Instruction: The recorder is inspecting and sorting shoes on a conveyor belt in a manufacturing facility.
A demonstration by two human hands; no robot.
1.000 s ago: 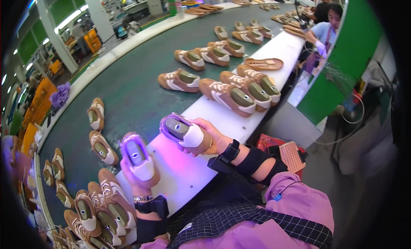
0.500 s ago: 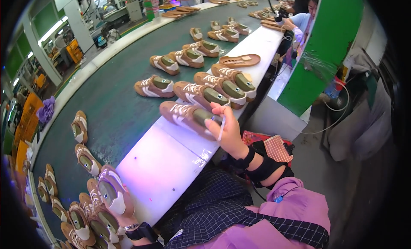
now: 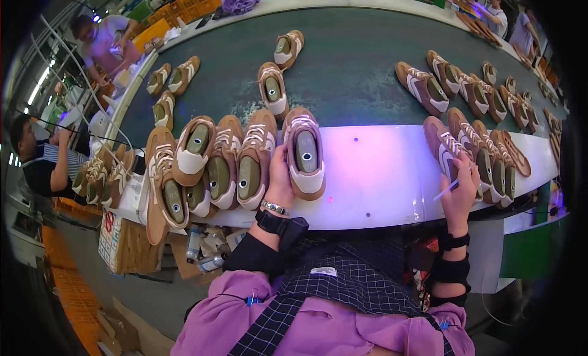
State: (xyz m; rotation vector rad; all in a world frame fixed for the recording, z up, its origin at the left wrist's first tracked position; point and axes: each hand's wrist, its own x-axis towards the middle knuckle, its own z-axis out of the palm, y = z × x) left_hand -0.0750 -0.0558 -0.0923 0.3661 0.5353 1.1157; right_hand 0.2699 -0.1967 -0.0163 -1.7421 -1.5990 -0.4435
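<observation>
Past the far edge of the white bench (image 3: 380, 200) sits an orange crate (image 3: 197, 2), contents unclear from here. Over the bench, left of its middle, a tan shoe (image 3: 308, 183) with pale laces and white heel contains a green form (image 3: 304, 145). The left hand (image 3: 280, 177) has fingers curled round its side; nearer the bench's right end, the right hand (image 3: 460, 194) pinches a thin white stick (image 3: 440, 195).

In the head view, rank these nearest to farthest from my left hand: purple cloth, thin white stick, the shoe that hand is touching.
1. Shoe: against the left hand, on its right.
2. Thin white stick: rightward, in the right hand.
3. Purple cloth: across the green belt, far side.
</observation>
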